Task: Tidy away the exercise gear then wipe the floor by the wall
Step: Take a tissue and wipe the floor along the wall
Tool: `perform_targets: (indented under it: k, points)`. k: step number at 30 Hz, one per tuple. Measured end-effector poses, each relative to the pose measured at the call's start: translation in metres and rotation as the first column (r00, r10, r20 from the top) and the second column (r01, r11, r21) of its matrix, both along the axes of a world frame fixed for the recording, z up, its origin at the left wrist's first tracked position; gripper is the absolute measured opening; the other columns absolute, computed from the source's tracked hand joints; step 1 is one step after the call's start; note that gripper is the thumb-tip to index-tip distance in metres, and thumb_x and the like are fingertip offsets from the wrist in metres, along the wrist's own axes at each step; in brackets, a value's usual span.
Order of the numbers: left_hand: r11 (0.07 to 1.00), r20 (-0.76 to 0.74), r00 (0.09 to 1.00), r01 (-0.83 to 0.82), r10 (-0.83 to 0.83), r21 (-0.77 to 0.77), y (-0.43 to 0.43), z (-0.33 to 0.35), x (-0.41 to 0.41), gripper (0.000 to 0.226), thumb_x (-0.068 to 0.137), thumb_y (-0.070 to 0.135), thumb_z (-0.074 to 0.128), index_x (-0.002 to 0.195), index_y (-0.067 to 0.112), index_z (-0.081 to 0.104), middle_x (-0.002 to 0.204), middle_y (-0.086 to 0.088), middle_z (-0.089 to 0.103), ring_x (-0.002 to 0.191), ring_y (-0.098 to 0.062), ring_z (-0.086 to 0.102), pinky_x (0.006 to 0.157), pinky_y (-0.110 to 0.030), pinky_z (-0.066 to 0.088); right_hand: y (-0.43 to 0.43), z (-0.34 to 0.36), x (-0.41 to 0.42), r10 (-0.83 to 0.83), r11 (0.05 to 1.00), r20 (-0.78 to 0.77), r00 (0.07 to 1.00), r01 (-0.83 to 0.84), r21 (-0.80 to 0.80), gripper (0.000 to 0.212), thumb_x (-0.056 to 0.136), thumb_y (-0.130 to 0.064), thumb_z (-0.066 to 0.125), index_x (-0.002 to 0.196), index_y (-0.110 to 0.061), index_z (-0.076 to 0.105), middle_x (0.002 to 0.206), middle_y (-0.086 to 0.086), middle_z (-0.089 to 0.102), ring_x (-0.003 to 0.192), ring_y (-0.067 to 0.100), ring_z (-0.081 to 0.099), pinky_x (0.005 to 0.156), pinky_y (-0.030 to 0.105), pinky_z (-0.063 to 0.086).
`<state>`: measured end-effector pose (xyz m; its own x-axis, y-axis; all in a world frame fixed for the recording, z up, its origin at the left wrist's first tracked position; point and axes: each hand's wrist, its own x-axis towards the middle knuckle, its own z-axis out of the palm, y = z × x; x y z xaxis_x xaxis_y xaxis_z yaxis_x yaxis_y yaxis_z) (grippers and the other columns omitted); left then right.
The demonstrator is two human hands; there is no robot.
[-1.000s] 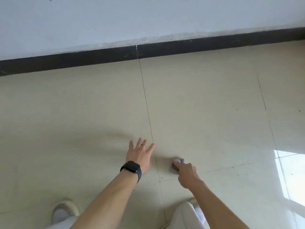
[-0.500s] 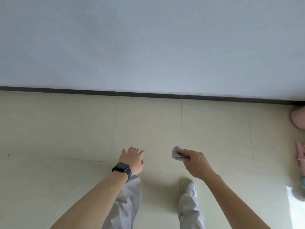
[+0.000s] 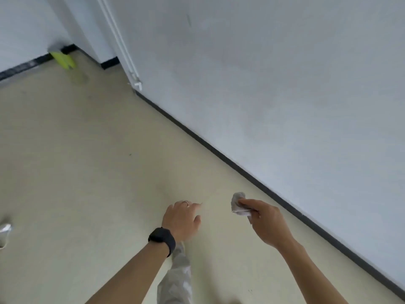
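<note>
The cloth [image 3: 238, 204], a small grey wad at lower centre-right of the frame, looks light, soft and limp, best taken bunched in the fingertips, and that's how the right hand [image 3: 268, 224] pinches it, clear of the floor [image 3: 87, 172]. The left hand [image 3: 182, 220] hangs empty, fingers loosely curled. A second ago both hands were down on the tiles; now they're lifted and the wall [image 3: 285, 84] slants across the upper right.

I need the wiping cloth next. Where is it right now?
In the head view, the grey cloth is pinched in the right hand, held above the floor near the dark baseboard, right of the empty left hand.
</note>
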<state>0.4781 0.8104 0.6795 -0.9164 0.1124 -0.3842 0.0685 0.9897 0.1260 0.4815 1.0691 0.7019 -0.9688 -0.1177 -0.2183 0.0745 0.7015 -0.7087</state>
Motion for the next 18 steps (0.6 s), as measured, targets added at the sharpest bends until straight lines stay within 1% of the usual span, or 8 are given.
perform_targets:
  k: [3,5,6,7,8,11,14,18]
  points:
    - [0.984,-0.044,0.983,-0.18,0.18,0.008,-0.037,0.025,0.054,0.045,0.099,0.04,0.038,0.143,0.033,0.045,0.146,0.004,0.05,0.138,-0.017,0.037,0.111,-0.036,0.031,-0.033,0.03,0.013,0.171,0.985,-0.032,0.985,-0.172,-0.017,0.052,0.095,-0.002,0.045,0.109,-0.046,0.069,0.073,-0.029,0.054,0.066,-0.004,0.053,0.063,0.008,0.036]
    - [0.957,-0.085,0.953,-0.29,0.291,0.025,-0.061,0.041,0.092,0.046,0.099,0.041,0.038,0.144,0.035,0.044,0.148,0.007,0.047,0.141,-0.014,0.033,0.113,-0.034,0.029,-0.064,0.045,0.023,0.284,0.958,-0.036,0.958,-0.285,-0.038,0.047,0.095,-0.003,0.044,0.1,-0.043,0.069,0.07,-0.026,0.053,0.065,0.001,0.052,0.062,0.009,0.035]
    - [0.94,-0.108,0.934,-0.34,0.342,0.033,-0.074,0.048,0.111,0.046,0.1,0.042,0.037,0.144,0.036,0.043,0.148,0.008,0.046,0.142,-0.013,0.032,0.113,-0.034,0.028,-0.081,0.053,0.029,0.35,0.935,-0.058,0.935,-0.352,-0.031,0.041,0.095,-0.003,0.044,0.082,-0.04,0.058,0.07,-0.025,0.053,0.066,0.003,0.049,0.063,0.01,0.035]
    - [0.92,-0.129,0.911,-0.389,0.391,0.041,-0.086,0.056,0.131,0.045,0.1,0.042,0.037,0.144,0.036,0.043,0.148,0.009,0.047,0.142,-0.011,0.032,0.113,-0.033,0.028,-0.1,0.06,0.035,0.392,0.917,-0.086,0.916,-0.397,-0.044,0.063,0.095,-0.002,0.045,0.089,-0.062,0.06,0.07,-0.025,0.052,0.066,0.003,0.049,0.064,0.01,0.035]
    - [0.895,-0.149,0.883,-0.442,0.445,0.051,-0.098,0.064,0.152,0.045,0.1,0.042,0.037,0.144,0.037,0.043,0.148,0.01,0.047,0.142,-0.011,0.032,0.114,-0.033,0.027,-0.118,0.067,0.043,0.461,0.884,-0.109,0.881,-0.466,-0.024,0.055,0.094,0.0,0.045,0.1,-0.049,0.069,0.069,-0.026,0.053,0.065,0.001,0.05,0.065,0.012,0.037]
    - [0.787,-0.193,0.764,-0.61,0.616,0.094,-0.133,0.083,0.22,0.044,0.101,0.043,0.037,0.144,0.038,0.043,0.147,0.012,0.047,0.143,-0.009,0.029,0.115,-0.032,0.025,-0.181,0.088,0.073,0.635,0.766,-0.152,0.757,-0.643,-0.005,0.053,0.091,0.005,0.044,0.11,-0.037,0.07,0.08,-0.02,0.065,0.068,0.003,0.059,0.066,0.024,0.049]
    - [0.651,-0.227,0.618,-0.749,0.753,0.12,-0.163,0.094,0.304,0.043,0.101,0.043,0.037,0.143,0.038,0.043,0.145,0.013,0.048,0.142,-0.008,0.03,0.115,-0.03,0.025,-0.249,0.104,0.12,0.776,0.621,-0.156,0.611,-0.784,0.016,0.057,0.09,0.005,0.042,0.119,-0.037,0.068,0.099,-0.015,0.072,0.08,0.007,0.065,0.074,0.025,0.051]
    - [0.447,-0.261,0.403,-0.884,0.877,0.135,-0.192,0.103,0.434,0.043,0.1,0.044,0.038,0.142,0.039,0.045,0.145,0.015,0.048,0.141,-0.008,0.032,0.114,-0.029,0.024,-0.332,0.107,0.209,0.898,0.414,-0.172,0.405,-0.91,0.021,0.057,0.089,0.006,0.045,0.119,-0.036,0.069,0.104,-0.016,0.073,0.083,0.007,0.066,0.076,0.026,0.052]
